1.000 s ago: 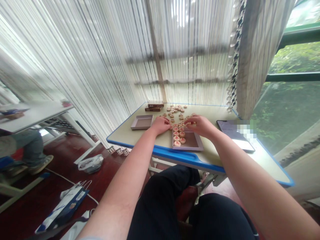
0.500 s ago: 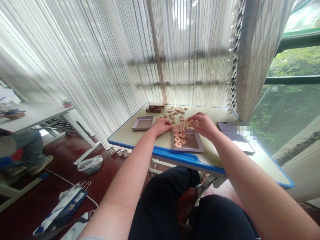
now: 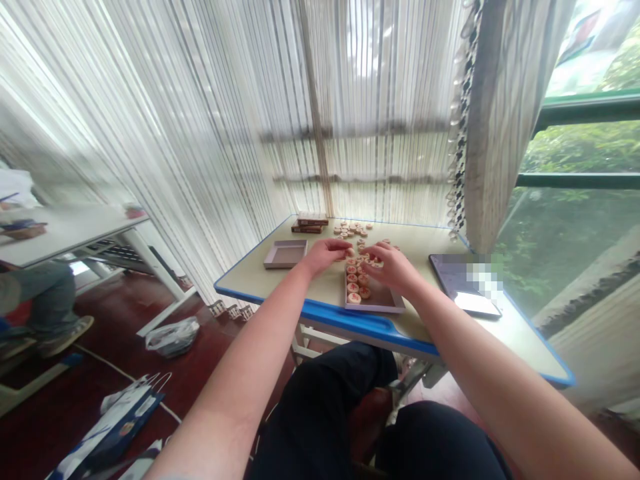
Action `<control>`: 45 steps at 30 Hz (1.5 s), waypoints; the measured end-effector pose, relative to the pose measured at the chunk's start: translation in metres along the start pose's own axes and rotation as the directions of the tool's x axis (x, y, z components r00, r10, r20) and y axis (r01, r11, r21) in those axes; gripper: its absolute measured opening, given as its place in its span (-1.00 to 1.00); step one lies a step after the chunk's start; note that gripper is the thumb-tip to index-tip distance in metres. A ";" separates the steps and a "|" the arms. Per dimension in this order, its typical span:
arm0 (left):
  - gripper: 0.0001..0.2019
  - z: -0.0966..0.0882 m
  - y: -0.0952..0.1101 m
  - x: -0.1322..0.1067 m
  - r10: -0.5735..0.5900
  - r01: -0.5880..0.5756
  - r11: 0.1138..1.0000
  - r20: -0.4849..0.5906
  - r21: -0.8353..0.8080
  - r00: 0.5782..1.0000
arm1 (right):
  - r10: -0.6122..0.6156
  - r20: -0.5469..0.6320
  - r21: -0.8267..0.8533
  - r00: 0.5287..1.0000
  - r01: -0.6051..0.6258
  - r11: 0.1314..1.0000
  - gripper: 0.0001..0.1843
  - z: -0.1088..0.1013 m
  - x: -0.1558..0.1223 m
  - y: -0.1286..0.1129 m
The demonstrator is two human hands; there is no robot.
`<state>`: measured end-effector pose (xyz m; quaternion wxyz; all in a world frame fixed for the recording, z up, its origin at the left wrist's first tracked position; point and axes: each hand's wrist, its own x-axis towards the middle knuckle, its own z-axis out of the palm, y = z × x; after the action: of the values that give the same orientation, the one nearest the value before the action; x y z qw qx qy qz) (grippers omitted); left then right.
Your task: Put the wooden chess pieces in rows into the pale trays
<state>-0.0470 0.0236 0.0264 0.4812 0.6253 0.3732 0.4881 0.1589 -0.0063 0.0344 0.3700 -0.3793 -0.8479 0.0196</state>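
Visibly, red characters (image 3: 365,292) on round pieces (image 3: 354,299) in shallow box (image 3: 387,299), left grip (image 3: 321,256) pinching another piece (image 3: 351,253), right grip (image 3: 391,268) unclear.

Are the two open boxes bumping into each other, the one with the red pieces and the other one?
Apart. The head view shows table between the left box and the right box.

Unreadable red characters (image 3: 365,292) on round pieces (image 3: 355,298)
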 end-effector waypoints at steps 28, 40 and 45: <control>-0.63 0.011 0.008 -0.007 -0.070 0.097 0.985 0.181 -0.146 0.981 | -0.087 -0.006 -0.004 0.996 0.087 0.996 -0.83 -0.005 0.003 -0.002; -0.66 0.003 0.015 -0.007 -0.058 0.055 0.992 -0.031 -0.114 0.998 | -0.013 -0.040 -0.049 0.999 0.011 0.999 -0.78 -0.020 0.003 -0.001; -0.69 -0.002 0.008 -0.003 0.206 -0.023 0.895 -0.366 0.446 0.908 | 0.212 0.150 0.004 0.966 -0.215 0.977 -0.72 -0.045 0.002 0.001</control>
<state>-0.0498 0.0190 0.0332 0.2131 0.6232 0.5246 0.5395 0.1880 -0.0149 0.0684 0.3053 -0.4620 -0.8272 0.0960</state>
